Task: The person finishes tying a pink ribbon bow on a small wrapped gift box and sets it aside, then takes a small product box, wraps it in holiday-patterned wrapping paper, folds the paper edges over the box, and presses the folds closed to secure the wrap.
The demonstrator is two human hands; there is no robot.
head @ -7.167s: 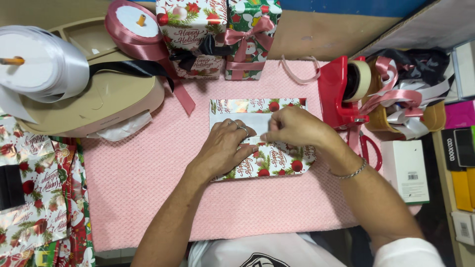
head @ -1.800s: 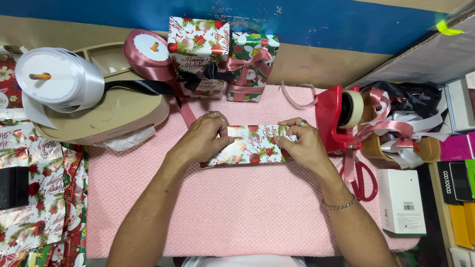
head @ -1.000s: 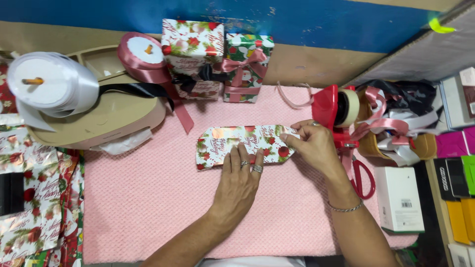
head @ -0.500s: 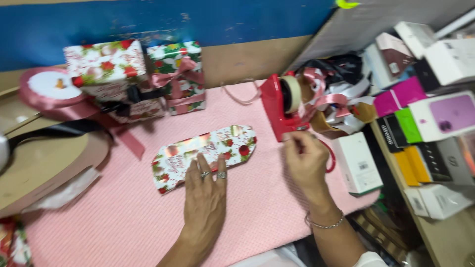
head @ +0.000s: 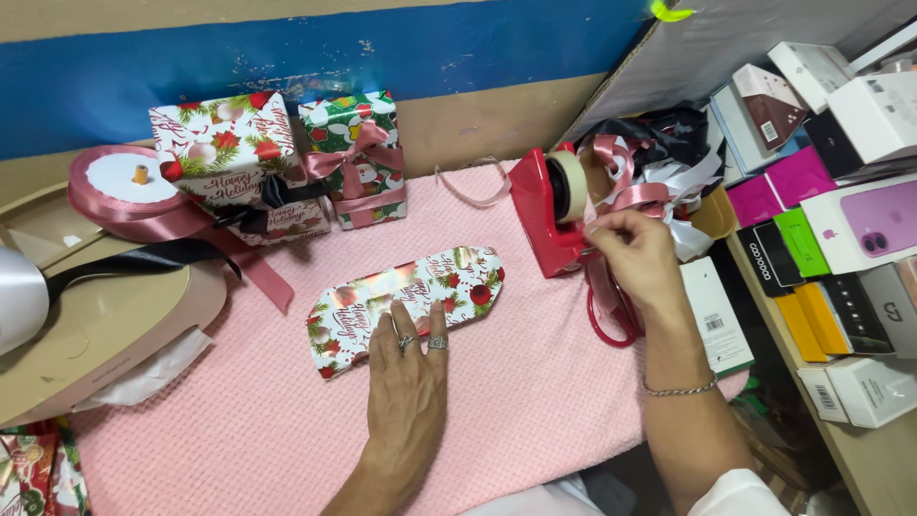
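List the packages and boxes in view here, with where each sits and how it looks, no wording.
Flat wrapped parcel: mat centre, under left hand; red, green, white holiday paper.
Wrapped box: back left; white festive paper, black ribbon.
Smaller wrapped box: beside it; green paper, pink bow.
White carton: right of the mat, flat.
Stacked retail boxes: far right; white, pink, green, yellow, black.

My right hand [head: 632, 256] covers the front of the red tape dispenser [head: 537, 215], so I can't tell if tape is pinched; scissors [head: 611, 315] mostly hidden under my wrist; white ribbon spool [head: 19, 301] cut off at left edge.
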